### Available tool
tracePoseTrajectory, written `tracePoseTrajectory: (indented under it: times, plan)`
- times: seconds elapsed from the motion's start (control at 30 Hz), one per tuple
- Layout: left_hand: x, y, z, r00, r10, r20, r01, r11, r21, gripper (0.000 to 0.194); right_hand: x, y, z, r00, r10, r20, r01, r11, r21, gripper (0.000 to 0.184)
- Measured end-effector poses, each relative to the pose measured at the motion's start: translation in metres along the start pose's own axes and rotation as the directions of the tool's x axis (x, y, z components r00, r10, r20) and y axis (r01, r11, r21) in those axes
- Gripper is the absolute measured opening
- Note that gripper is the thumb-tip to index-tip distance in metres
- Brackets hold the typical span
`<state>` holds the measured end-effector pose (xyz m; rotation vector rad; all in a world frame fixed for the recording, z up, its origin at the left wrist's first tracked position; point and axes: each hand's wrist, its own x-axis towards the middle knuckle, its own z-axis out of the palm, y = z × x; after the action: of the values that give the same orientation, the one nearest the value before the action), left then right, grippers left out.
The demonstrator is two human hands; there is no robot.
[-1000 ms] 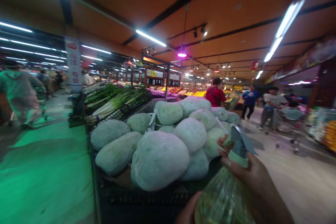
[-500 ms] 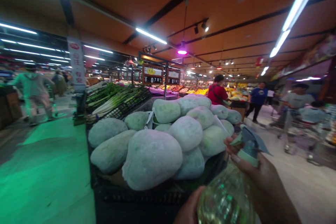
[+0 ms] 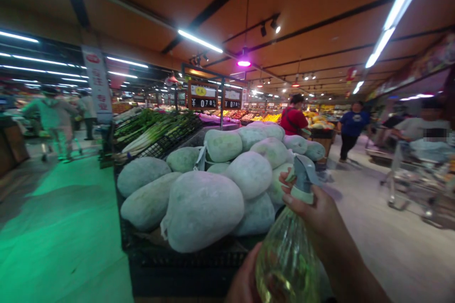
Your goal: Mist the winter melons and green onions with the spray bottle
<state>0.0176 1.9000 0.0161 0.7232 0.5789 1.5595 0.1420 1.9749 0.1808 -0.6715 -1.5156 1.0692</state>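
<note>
The right hand (image 3: 322, 215) clamps fingers around the top of the clear spray bottle (image 3: 288, 256), the left hand (image 3: 245, 278) clasps its lower side, and wax gourds (image 3: 206, 210) lie beyond it.

Right hand (image 3: 318, 220) raised, gripping: thumb (image 3: 298, 205) across the near side, fingertips (image 3: 285, 182) showing just above and beyond it. Right forearm (image 3: 355, 272) slopes down toward lower right. Left hand (image 3: 245, 277) lower, left of the right one, cupped in a hold, partly cut off at the bottom edge.
</note>
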Motion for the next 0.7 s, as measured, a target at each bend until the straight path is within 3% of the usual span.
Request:
tracePoseTrajectory:
  times: [0.07,0.13,0.2,0.4,0.53,0.7]
  plan:
    - [-0.007,0.013,0.003,0.998,0.039,0.055,-0.044,0.994,0.095,0.049,0.002,-0.003,0.005,1.000,-0.004,0.016,0.004,1.000,-0.006,0.056]
    - [-0.014,0.024,0.003,0.990,0.056,0.127,-0.081,0.976,0.203,0.086,0.006,-0.006,0.010,0.999,-0.009,0.043,0.010,1.000,-0.023,0.056]
    - [-0.020,0.033,0.005,0.994,0.021,0.106,-0.049,0.961,0.272,0.100,0.011,-0.009,0.015,0.997,-0.018,0.075,0.020,0.999,-0.036,0.057]
    - [-0.035,0.054,0.024,0.997,0.054,0.058,-0.061,0.990,0.126,0.083,0.019,-0.017,0.037,0.989,-0.051,0.136,0.054,0.998,-0.025,0.059]
    - [-0.047,0.067,0.035,0.997,0.080,-0.013,-0.078,0.989,0.129,0.081,0.018,-0.021,0.048,0.979,-0.077,0.188,0.073,0.997,0.027,0.061]
    - [-0.054,0.077,0.038,0.990,0.131,0.047,-0.134,0.989,0.066,0.084,0.017,-0.024,0.054,0.966,-0.122,0.229,0.104,0.991,0.090,0.060]
